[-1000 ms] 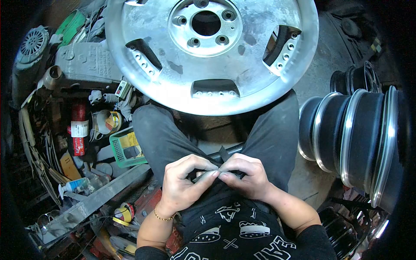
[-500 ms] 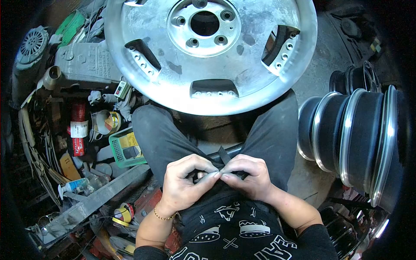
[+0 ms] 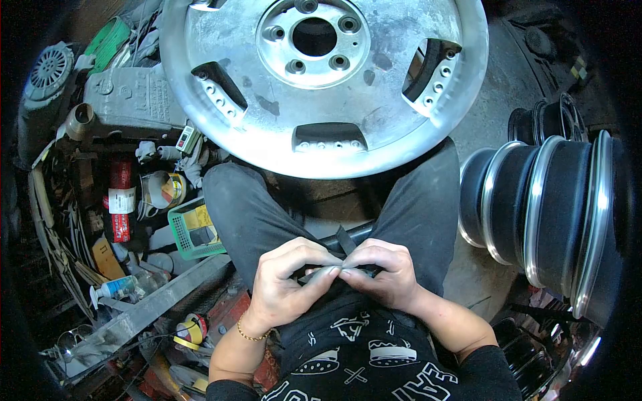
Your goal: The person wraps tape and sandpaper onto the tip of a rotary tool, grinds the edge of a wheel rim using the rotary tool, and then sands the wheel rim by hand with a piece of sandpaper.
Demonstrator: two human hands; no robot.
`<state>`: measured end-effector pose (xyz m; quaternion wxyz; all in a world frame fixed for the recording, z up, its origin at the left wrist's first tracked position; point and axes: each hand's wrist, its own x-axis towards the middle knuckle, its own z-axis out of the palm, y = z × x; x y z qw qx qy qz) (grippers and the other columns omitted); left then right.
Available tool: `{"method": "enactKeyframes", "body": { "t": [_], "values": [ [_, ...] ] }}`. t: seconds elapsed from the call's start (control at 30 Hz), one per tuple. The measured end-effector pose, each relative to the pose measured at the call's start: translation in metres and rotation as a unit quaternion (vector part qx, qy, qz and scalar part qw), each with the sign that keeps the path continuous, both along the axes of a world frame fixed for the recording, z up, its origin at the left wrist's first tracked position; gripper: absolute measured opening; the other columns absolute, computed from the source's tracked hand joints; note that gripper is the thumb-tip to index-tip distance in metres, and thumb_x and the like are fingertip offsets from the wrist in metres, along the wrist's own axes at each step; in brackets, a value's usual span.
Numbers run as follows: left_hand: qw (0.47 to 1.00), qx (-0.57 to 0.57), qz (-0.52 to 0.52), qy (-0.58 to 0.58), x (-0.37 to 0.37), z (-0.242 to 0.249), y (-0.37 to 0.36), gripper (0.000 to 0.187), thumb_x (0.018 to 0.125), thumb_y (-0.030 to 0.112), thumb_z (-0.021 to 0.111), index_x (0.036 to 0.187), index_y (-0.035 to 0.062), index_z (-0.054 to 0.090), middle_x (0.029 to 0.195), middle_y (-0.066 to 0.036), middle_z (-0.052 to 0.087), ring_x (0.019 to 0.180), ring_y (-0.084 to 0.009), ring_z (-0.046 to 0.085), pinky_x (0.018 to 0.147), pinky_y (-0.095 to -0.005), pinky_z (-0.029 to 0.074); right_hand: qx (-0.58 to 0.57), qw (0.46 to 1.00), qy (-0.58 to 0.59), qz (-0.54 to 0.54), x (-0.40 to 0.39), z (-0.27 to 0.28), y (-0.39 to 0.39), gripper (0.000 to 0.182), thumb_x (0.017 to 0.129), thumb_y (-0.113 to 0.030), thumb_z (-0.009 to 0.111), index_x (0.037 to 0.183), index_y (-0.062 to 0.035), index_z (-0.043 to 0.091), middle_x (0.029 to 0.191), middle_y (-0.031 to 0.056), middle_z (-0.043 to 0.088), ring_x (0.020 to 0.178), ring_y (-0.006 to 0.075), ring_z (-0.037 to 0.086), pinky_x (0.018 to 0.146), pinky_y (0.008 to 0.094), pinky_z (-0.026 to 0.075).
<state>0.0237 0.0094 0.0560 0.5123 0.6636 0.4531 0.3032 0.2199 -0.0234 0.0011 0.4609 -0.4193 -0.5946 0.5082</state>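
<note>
My left hand [image 3: 289, 275] and my right hand [image 3: 382, 269] meet over my lap, thumbs and forefingers pinched together tip to tip. From behind the right fingertips a dark, flat strip [image 3: 345, 239] sticks up, and it looks like part of what I pinch; the rest is hidden by my fingers. Beyond my knees a bare metal wheel rim [image 3: 267, 137] faces me, with a round centre bore, lug holes and dark cut-out windows. Neither hand touches the rim.
Several wheel rims [image 3: 562, 220] stand in a row at the right. On the left are a dusty motor housing [image 3: 134, 97], a green basket [image 3: 180, 234], a spray bottle [image 3: 117, 287], a respirator mask [image 3: 160, 188] and a long metal beam [image 3: 150, 301].
My left fingers have shifted very slightly to the right, still pinched against the right ones. The wheel rim and everything around it look the same.
</note>
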Motion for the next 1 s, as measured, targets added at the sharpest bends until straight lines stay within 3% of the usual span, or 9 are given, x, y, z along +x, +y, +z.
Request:
{"method": "enactKeyframes", "body": {
  "t": [0.13,0.33,0.63,1.0],
  "values": [
    [0.999,0.042,-0.011,0.027,0.0005,0.0015,0.0005,0.012,0.079,0.000,0.074,0.090,0.0004,0.069,0.084,-0.013,0.070,0.075,-0.0224,0.068,0.068,-0.0305,0.053,0.006,1.000,0.000,-0.003,-0.0010,-0.0019,-0.0005,0.015,0.078,-0.007,0.080,0.089,-0.0021,0.072,0.084,0.0086,0.071,0.072,0.0206,0.067,0.065,0.0313,0.054],
    [0.999,0.045,0.001,0.018,0.0020,0.0012,0.0000,0.013,0.074,-0.003,0.076,0.084,0.0004,0.068,0.081,-0.011,0.069,0.073,-0.0212,0.067,0.068,-0.0302,0.051,0.008,1.000,0.006,-0.002,-0.0013,-0.0016,-0.0009,0.015,0.077,-0.007,0.081,0.089,-0.0027,0.072,0.083,0.0080,0.071,0.070,0.0197,0.066,0.063,0.0306,0.053],
    [1.000,-0.008,0.019,-0.002,0.0012,0.0009,-0.0004,0.013,0.073,-0.003,0.077,0.082,0.0007,0.070,0.078,-0.010,0.069,0.071,-0.0188,0.066,0.065,-0.0287,0.050,0.016,1.000,0.005,-0.007,-0.0014,-0.0017,-0.0014,0.016,0.076,-0.005,0.081,0.089,-0.0032,0.072,0.083,0.0087,0.071,0.071,0.0198,0.067,0.063,0.0307,0.054],
    [1.000,0.008,0.012,-0.007,0.0012,-0.0003,-0.0006,0.012,0.072,-0.003,0.076,0.082,0.0010,0.070,0.079,-0.010,0.069,0.070,-0.0186,0.065,0.065,-0.0286,0.050,0.023,1.000,0.014,-0.016,-0.0038,-0.0022,-0.0022,0.015,0.077,-0.005,0.080,0.090,-0.0025,0.072,0.084,0.0098,0.071,0.073,0.0209,0.068,0.065,0.0312,0.055]
  ]
}}
